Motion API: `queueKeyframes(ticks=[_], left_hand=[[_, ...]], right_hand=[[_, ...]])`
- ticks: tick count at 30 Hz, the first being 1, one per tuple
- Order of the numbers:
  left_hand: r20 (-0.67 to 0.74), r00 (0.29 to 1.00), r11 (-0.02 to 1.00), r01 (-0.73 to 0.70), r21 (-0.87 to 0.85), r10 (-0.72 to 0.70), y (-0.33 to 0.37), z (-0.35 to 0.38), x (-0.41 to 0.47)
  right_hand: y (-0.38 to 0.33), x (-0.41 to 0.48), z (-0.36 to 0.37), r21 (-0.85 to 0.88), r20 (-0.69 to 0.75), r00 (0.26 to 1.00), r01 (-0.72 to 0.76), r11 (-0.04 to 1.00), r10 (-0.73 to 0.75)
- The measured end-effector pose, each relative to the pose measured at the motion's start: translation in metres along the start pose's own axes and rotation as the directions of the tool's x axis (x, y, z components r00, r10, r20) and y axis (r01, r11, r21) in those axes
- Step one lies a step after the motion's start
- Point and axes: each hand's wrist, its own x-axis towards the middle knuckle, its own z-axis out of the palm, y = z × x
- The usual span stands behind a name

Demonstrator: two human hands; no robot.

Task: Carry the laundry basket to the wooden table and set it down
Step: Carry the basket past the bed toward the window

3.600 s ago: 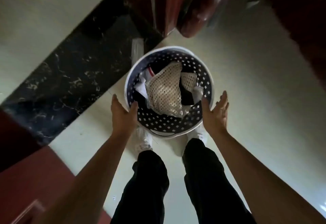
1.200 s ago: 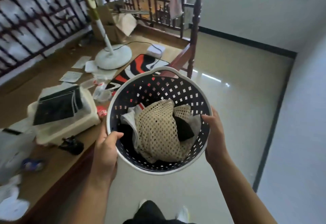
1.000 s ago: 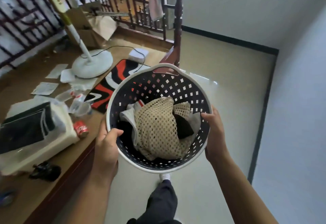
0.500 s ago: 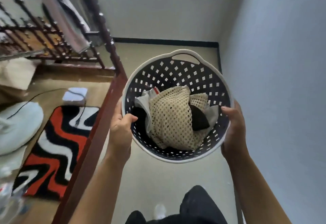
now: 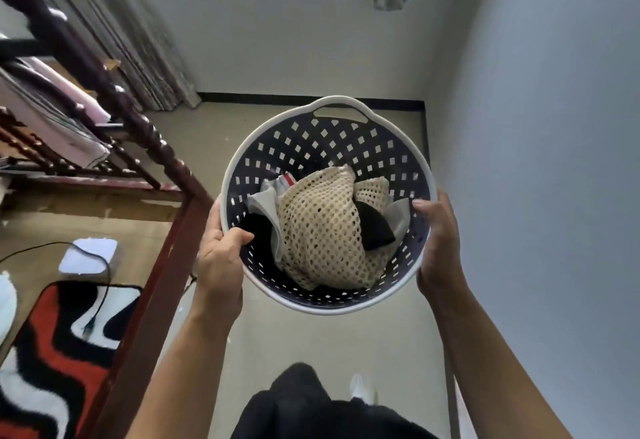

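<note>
The round laundry basket (image 5: 322, 141), dark with square holes and a white rim, hangs in the air over the floor in front of me. Inside lie a cream mesh garment (image 5: 322, 231) and grey and black clothes. My left hand (image 5: 220, 262) grips the rim on the left with the thumb inside. My right hand (image 5: 438, 244) holds the rim on the right, fingers curled over it. The wooden surface with a red-brown edge (image 5: 162, 272) runs along the left, beside the basket.
A red, black and white mat (image 5: 59, 345), a white pad (image 5: 88, 255) and a black cable lie on the wooden surface. A dark turned-wood railing (image 5: 114, 99) with cloth draped on it stands at left. Walls close in ahead and at right. A curtain (image 5: 145, 44) hangs behind.
I lifted the basket off the floor and carried it past the cluttered wooden surface; over the last second the view swung right and the basket stayed in both hands.
</note>
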Motion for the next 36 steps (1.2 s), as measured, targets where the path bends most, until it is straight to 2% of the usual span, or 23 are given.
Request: queueKeyframes(ticks=[8,13,20,24,30,33,36], left_hand=[[-0.126,0.992,0.994,0.004,-0.112,-0.018,0.014,0.038,0.154],[-0.114,0.993,0.994,-0.001,-0.112,-0.012,0.045,0.071,0.274],[-0.02,0.999,0.997,-0.051,-0.058,0.05,0.097,0.136,0.43],[-0.025,0.998,0.998,-0.053,-0.045,0.052,0.107,0.17,0.515],[-0.153,0.987,0.996,-0.064,-0.055,0.055,0.124,0.213,0.639],[-0.254,0.964,0.989,-0.11,-0.099,0.082,0.145,0.221,0.686],[-0.395,0.914,0.983,-0.146,-0.113,0.09,0.155,0.216,0.728]], right_hand=[[-0.012,0.177,0.076,-0.06,0.132,0.991,0.021,0.998,-0.013],[-0.031,0.288,0.122,-0.048,0.116,0.993,0.021,0.999,-0.016],[-0.068,0.432,0.16,0.014,0.0,0.998,0.065,0.998,-0.065],[-0.072,0.525,0.181,0.017,0.018,0.997,0.073,0.997,-0.073],[-0.075,0.681,0.233,0.002,0.122,0.993,0.004,1.0,-0.004],[-0.085,0.749,0.275,-0.02,0.236,0.972,-0.013,1.0,0.017],[-0.09,0.808,0.327,-0.113,0.36,0.932,0.002,0.994,0.039]])
